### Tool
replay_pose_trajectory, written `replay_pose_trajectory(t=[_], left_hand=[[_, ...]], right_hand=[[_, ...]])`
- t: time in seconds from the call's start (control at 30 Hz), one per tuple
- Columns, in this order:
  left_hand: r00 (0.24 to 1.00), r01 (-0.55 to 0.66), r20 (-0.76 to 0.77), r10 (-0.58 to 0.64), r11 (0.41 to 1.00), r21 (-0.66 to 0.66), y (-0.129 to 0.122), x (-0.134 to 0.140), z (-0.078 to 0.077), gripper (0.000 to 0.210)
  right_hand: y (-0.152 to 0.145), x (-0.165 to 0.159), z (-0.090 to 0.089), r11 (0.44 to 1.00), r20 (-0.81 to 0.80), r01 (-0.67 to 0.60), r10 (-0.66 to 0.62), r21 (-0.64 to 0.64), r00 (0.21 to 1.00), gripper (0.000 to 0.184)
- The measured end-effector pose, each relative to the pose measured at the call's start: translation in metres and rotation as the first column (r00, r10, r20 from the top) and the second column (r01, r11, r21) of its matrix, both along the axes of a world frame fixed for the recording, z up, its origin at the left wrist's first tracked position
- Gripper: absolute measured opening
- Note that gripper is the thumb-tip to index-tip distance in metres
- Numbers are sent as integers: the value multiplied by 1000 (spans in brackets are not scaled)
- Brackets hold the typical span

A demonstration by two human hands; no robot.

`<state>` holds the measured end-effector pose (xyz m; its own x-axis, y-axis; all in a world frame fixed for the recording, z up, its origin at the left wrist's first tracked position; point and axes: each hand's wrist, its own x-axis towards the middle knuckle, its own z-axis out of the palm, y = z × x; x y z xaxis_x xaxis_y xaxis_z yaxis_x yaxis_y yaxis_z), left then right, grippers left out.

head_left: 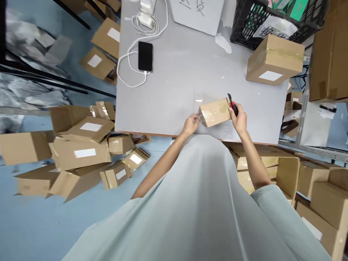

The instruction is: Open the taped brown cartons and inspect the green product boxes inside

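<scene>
The small cardboard box (216,113) is brown, with shiny tape over its upper face. It lies a little turned near the front edge of the table (174,98), with the left hand (191,125) at its left end. Just beside its right end, the right hand (239,119) holds a black and red cutter knife (233,105), blade pointing away from the person.

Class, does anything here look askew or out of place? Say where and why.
Yes. Left of the table, cardboard boxes lie jumbled on the floor at clashing angles, some open. The taped box by the right hand is askew to the table's edge.
</scene>
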<state>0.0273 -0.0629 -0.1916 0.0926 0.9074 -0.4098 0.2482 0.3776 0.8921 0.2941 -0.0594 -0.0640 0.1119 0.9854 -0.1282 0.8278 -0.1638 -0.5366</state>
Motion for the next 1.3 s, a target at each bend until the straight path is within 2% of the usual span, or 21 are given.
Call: replay_pose_trajectory(t=[0.07, 0.1, 0.2, 0.27, 0.37, 0.57, 0.67, 0.73, 0.83, 0.9, 0.97, 1.1, 1.3], left_hand=[[993, -115, 16, 114, 988, 102, 12, -4, 17, 33], [991, -132, 41, 128, 982, 137, 19, -7, 26, 32], [996, -66, 75, 53, 981, 181, 38, -14, 58, 23], [998, -10, 61, 0, 986, 164, 46, -18, 75, 18], [998, 20, 55, -25, 996, 93, 53, -24, 90, 18], [997, -12, 71, 11, 1000, 11, 61, -21, 89, 27], [999, -28, 46, 27, 1000, 11, 64, -15, 87, 29], [998, -32, 46, 31, 999, 14, 65, -13, 86, 30], [996, -26, 83, 23, 999, 29, 68, -14, 84, 29], [994, -18, 106, 16, 1000, 22, 70, -16, 83, 29], [993, -14, 113, 14, 1000, 2, 72, -20, 83, 29], [994, -21, 109, 23, 1000, -20, 72, -25, 85, 25], [989, -36, 141, 39, 999, -26, 72, -26, 83, 25]], right_hand=[[-2, 0, -1, 1000, 17, -4, 4, -14, 1000, 52], [-3, -2, -2, 1000, 22, 1, -1, -13, 1000, 53], [-4, -9, -4, 1000, 41, 20, -20, -12, 999, 55], [-4, -12, -4, 1000, 50, 16, -15, -22, 999, 55], [-3, -13, -1, 999, 68, 3, 0, -35, 998, 54], [-5, -14, 11, 999, 163, 19, -14, -30, 986, 56], [-14, -19, 24, 999, 214, 50, -51, 10, 975, 60], [-24, -25, 36, 999, 189, 32, -33, 10, 981, 62], [-42, -41, 49, 995, 18, -38, 40, -93, 999, 63], [-50, -53, 53, 978, -121, -89, 67, -187, 990, 63], [-54, -65, 54, 957, -191, -128, 79, -260, 978, 62], [-47, -83, 52, 925, -178, -188, 135, -330, 975, 63], [-35, -93, 59, 909, -48, -251, 249, -332, 967, 63]])
